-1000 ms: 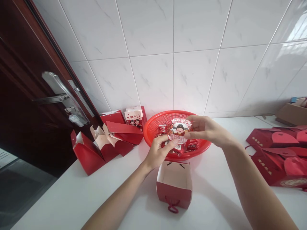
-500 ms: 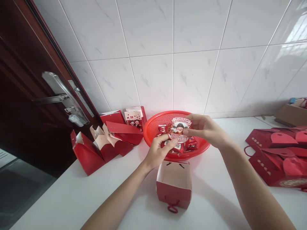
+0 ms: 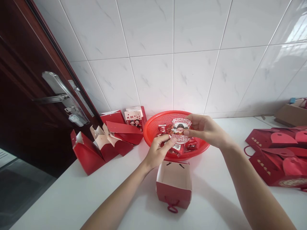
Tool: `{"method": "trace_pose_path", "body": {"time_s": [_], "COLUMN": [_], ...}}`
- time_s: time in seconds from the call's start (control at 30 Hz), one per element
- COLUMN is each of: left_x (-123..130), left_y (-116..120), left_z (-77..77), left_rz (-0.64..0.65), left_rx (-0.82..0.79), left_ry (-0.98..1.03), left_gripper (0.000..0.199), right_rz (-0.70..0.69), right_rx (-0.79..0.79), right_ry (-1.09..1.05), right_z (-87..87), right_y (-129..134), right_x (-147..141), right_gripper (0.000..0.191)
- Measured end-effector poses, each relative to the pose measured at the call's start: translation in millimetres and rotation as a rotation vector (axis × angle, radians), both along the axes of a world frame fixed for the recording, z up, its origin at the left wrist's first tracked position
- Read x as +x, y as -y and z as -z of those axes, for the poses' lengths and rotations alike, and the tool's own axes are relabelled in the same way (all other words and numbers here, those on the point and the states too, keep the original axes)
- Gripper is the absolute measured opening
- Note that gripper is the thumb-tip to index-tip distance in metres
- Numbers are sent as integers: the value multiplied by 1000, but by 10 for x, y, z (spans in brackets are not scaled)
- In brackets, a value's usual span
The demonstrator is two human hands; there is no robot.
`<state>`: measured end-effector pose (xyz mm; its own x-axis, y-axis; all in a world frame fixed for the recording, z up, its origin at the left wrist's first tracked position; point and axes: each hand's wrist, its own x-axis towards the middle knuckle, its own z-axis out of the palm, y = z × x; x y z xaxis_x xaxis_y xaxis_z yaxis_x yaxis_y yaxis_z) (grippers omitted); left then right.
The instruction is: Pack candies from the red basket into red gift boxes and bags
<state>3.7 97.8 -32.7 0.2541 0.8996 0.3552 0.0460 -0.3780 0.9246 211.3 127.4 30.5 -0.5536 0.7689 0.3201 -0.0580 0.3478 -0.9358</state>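
Note:
Over a red plastic basket of wrapped sweets, my two hands work close together. The fingers of my right hand pinch the right edge of a rounded card with a cartoon figure in a black hat. My left hand is closed, thumb and finger pinching a small pink-and-white printed packet against the card's lower part. Red candy wrappers lie behind and below them in the basket. In front of the basket stands a red gift box, its top open, with a cord loop at its near side.
Unfilled-looking red folded boxes stand on the left of the white table, near a dark door. Closed red gift boxes sit at right, with a cardboard box behind. A tiled wall rises at the back.
The small packet in my left fingers has turned flatter and now lies level across the card's lower part. Both hands have otherwise hardly moved.

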Motion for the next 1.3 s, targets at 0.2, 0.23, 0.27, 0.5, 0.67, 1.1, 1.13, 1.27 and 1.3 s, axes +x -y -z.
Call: {"method": "trace_pose_path", "body": {"time_s": [0.2,0.23,0.27,0.5,0.67,1.1,1.13,1.27,1.3], "left_x": [-4,-2,0,2,-18,-109,-124,-182,-191], "left_y": [12,13,13,27,61,-1,-11,-9,-1], "left_z": [0,1,2,-56,-123,-146,-152,-217,-237], "left_rz": [-12,-15,-18,88,303,184,161,105,100], "left_rx": [10,9,7,-90,-335,-258,-233,-112,-83], "left_ry": [-7,-6,-3,171,442,219,193,107,90], "left_gripper": [42,42,42,35,32,41,41,34,33], "right_rz": [-23,-25,-24,-87,-104,143,196,317,327], "right_rx": [26,26,25,22,34,-15,-14,12,21], "right_ry": [-13,-16,-17,-66,-239,-364,-330,-252,-246], "right_z": [0,1,1,-7,98,83,61,-2,-8], "right_y": [7,8,10,18,-47,52,65,96,98], "right_x": [4,4,4,36,5,-239,-226,-197,-195], "right_gripper": [29,28,28,29,25,27,29,37,37]}}
